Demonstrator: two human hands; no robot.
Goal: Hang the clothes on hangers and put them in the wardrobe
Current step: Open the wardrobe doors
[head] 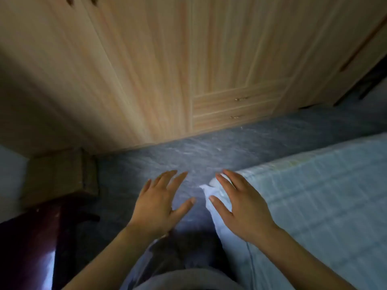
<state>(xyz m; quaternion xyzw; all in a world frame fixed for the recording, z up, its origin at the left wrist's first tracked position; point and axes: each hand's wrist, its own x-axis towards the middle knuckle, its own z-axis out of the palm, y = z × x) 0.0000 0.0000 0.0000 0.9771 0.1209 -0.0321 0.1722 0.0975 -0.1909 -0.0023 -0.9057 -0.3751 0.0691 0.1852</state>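
The light wooden wardrobe [146,70] fills the upper part of the view, its tall doors closed. Two small drawers [234,109] with metal handles sit low on its right section. My left hand [161,204] hovers palm down over the blue floor, fingers spread and holding nothing. My right hand [240,206] is also spread and empty, hanging over the corner of the bed. No clothes or hangers are visible.
A bed with a light blue checked cover [324,195] takes up the right side. The blue marbled floor [209,149] runs between bed and wardrobe. A cardboard box [60,176] stands at the left, with a dark red object [27,237] in front of it.
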